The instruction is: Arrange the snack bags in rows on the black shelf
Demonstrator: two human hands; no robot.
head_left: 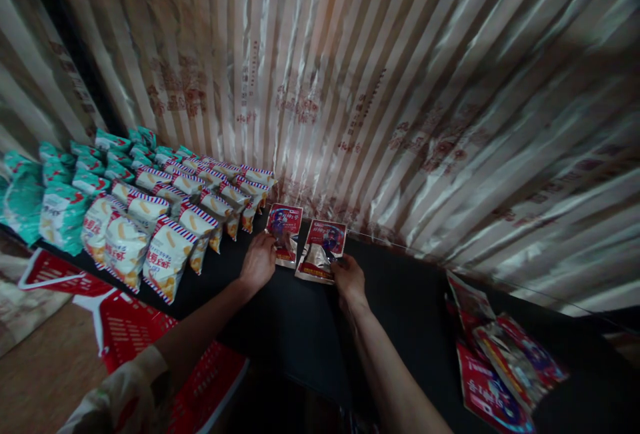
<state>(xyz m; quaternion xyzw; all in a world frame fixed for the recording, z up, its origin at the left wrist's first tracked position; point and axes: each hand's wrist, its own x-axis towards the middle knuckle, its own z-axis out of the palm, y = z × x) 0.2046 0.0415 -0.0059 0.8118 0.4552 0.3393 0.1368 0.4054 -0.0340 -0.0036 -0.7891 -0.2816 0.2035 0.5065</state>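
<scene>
Two red and silver snack pouches stand side by side on the black shelf, close to the plastic sheeting. My left hand [259,262] is closed at the left edge of the left pouch [285,226], its fingertips pinching that side. The right pouch [321,244] tilts slightly, and my right hand [349,278] grips its lower right edge between thumb and fingers. A narrow gap separates the two pouches. Just left of my left hand are rows of white and yellow snack bags [170,257] with striped tops.
Teal snack bags [63,217] fill the shelf's far left. More red pouches [493,371] lie in a loose pile at the right. Below the shelf at left are red plastic baskets [133,327]. Striped plastic sheeting [310,87] hangs behind the black shelf [400,287].
</scene>
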